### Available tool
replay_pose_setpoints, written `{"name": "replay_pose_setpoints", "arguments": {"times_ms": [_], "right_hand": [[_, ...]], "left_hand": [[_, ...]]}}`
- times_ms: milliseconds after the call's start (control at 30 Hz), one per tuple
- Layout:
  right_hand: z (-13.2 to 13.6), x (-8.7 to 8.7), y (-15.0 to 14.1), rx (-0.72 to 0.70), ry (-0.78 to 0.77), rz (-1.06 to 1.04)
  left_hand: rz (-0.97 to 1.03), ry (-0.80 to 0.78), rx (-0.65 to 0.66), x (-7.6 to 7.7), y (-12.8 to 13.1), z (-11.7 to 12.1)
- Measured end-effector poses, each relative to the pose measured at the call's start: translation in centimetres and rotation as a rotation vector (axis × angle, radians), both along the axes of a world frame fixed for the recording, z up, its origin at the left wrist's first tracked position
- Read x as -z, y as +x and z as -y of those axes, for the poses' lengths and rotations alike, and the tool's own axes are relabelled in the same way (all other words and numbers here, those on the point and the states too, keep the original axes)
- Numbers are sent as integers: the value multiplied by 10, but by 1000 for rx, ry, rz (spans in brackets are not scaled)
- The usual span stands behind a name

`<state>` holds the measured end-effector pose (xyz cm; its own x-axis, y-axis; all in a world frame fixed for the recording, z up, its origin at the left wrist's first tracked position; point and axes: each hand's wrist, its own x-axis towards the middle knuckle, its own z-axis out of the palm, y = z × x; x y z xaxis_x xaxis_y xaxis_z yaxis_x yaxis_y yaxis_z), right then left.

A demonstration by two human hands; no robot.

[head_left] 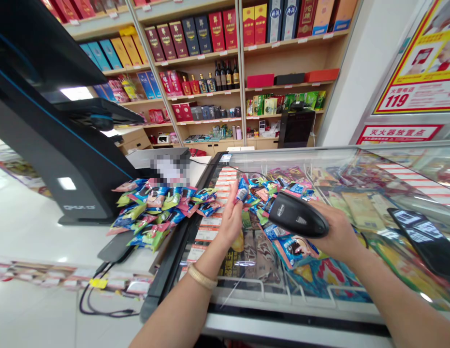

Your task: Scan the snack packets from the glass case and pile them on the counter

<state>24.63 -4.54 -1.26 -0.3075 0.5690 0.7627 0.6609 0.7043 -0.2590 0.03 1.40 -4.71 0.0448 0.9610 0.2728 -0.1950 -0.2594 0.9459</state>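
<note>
My right hand (335, 229) grips a black barcode scanner (299, 215) above the glass top of a freezer, its head pointing left. My left hand (231, 217), with a woven band at its wrist, is closed on a small blue snack packet (242, 190) held upright to the left of the scanner. Small colourful snack packets (290, 252) lie on the glass under and around the scanner, partly hidden by it. Another heap of the same packets (157, 212) is piled on the white counter and overhangs the freezer's left edge.
A black checkout terminal (65, 125) stands at the left, with a flat black box (116, 246) and cables in front. On the freezer's right lies a phone (424, 239). Packaged goods show beneath the glass (275, 299). Shelves (206, 53) of boxes and bottles line the back.
</note>
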Motion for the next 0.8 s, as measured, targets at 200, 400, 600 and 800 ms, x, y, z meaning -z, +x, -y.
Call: {"name": "replay_pose_setpoints", "arguments": {"times_ms": [200, 400, 600, 800], "right_hand": [[1, -2, 0, 2, -18, -11], [1, -1, 0, -2, -21, -12], [0, 0, 0, 14, -10, -32], [-2, 1, 5, 4, 13, -23]], "left_hand": [[-91, 95, 13, 3, 1, 5], [-126, 145, -1, 7, 2, 5], [-215, 233, -80, -4, 0, 8], [-522, 211, -359, -23, -27, -2]]}}
